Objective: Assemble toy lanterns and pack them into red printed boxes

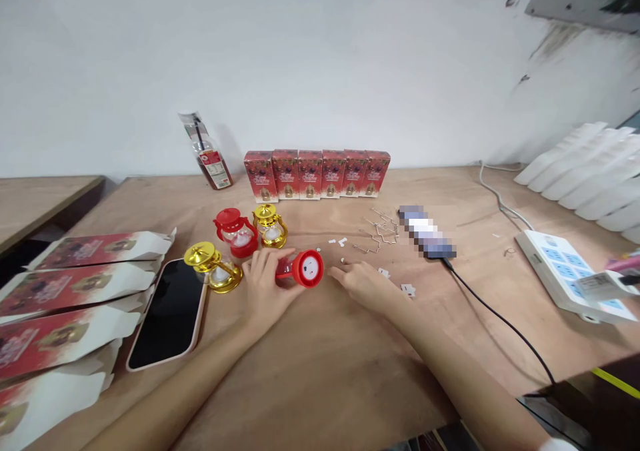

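Observation:
My left hand (270, 284) is closed around a small red lantern (309, 269), tipped on its side so its round base with a white disc faces me. My right hand (361, 283) is low over the table just right of that base, its fingers drawn together; whatever they hold, if anything, is too small to make out. Tiny white pieces (343, 242) lie just beyond the fingertips. Left of my left hand stand another red lantern (236, 232), a gold lantern (270, 226) and a second gold lantern (214, 267), which leans.
Bent metal wires (381, 231) lie near a phone (427, 232) on a black cable. Several red boxes (310, 174) line the back beside a bottle (213, 161). Flattened cartons (75, 284) and another phone (170, 314) are left; a power strip (570, 274) is right.

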Motion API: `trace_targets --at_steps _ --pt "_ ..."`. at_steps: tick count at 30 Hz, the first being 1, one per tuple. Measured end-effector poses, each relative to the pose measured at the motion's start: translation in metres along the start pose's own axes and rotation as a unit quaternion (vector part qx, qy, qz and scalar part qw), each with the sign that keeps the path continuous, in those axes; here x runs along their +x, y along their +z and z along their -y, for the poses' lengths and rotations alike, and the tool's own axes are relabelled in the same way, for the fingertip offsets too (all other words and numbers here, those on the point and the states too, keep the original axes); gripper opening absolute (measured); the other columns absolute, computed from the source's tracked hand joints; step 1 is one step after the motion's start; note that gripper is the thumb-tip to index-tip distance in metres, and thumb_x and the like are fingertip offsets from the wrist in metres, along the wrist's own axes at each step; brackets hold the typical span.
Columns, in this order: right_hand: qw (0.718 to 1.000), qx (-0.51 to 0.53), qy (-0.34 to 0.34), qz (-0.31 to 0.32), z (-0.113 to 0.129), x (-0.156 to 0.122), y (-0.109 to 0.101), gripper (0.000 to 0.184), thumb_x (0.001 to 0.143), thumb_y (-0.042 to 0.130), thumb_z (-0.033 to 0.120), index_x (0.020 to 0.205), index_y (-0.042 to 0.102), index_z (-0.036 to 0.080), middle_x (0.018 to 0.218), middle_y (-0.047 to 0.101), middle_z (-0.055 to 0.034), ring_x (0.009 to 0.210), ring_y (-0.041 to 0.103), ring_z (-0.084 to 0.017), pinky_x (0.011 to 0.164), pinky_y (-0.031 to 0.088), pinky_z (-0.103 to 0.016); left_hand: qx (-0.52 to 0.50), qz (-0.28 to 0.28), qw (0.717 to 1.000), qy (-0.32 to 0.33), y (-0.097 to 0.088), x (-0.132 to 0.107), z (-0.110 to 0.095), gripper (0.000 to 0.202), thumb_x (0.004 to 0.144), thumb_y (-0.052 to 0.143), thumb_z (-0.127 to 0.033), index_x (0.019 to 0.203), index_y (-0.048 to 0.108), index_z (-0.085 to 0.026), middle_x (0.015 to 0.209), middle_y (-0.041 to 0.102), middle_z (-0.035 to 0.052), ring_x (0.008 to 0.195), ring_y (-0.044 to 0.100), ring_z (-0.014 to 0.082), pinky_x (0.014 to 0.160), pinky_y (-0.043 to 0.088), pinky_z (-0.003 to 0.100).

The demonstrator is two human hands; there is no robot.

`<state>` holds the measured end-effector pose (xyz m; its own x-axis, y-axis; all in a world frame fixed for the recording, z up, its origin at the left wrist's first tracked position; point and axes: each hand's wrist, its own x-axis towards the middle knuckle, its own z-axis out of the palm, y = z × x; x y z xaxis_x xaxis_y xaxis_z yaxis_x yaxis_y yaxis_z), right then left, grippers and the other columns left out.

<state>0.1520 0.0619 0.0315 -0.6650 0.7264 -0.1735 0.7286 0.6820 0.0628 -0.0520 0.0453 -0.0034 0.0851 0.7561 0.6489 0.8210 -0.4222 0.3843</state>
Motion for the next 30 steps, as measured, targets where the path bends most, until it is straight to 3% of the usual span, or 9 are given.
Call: trace_targets --at_steps 12,18,23,30 --pt "0.999 0.051 -0.006 -0.018 -0.009 0.000 0.007 0.033 0.076 0.044 -0.007 0.099 0.059 0.012 0.083 0.065 -0.0100 0.082 0.059 -0.018 0.062 0.036 -0.024 0.006 0.012 1.000 -0.009 0.000 0.000 -0.001 0.045 0.067 0.075 -0.036 0.104 0.054 -0.021 0.096 0.062 0.0047 0.090 0.055 0.0251 0.076 0.033 0.035" --pt "0.998 0.039 -0.011 -0.042 -0.008 0.000 0.007 0.022 0.084 0.045 0.000 0.093 0.061 0.012 0.075 0.064 -0.0086 0.078 0.057 -0.018 0.059 0.034 -0.024 0.004 0.015 1.000 -0.012 -0.001 0.001 -0.002 0.043 0.069 0.072 -0.039 0.103 0.055 -0.021 0.096 0.062 0.0057 0.091 0.055 0.0251 0.076 0.034 0.035" --pt "0.999 0.039 -0.006 -0.036 -0.007 0.000 0.005 0.020 0.088 0.044 0.006 0.095 0.061 0.012 0.082 0.065 -0.0093 0.078 0.058 -0.018 0.059 0.033 -0.026 0.000 0.015 1.000 -0.010 -0.001 0.001 -0.002 0.042 0.069 0.072 -0.038 0.103 0.055 -0.021 0.096 0.062 0.0058 0.090 0.055 0.0248 0.075 0.033 0.035" --pt "0.992 0.075 -0.017 -0.097 -0.011 0.002 0.016 0.020 0.086 0.043 0.006 0.096 0.059 0.013 0.090 0.064 -0.0084 0.080 0.056 -0.017 0.064 0.036 -0.025 -0.002 0.013 1.000 -0.006 -0.002 0.001 -0.003 0.043 0.069 0.073 -0.037 0.104 0.055 -0.021 0.096 0.061 0.0052 0.089 0.055 0.0248 0.076 0.033 0.035"
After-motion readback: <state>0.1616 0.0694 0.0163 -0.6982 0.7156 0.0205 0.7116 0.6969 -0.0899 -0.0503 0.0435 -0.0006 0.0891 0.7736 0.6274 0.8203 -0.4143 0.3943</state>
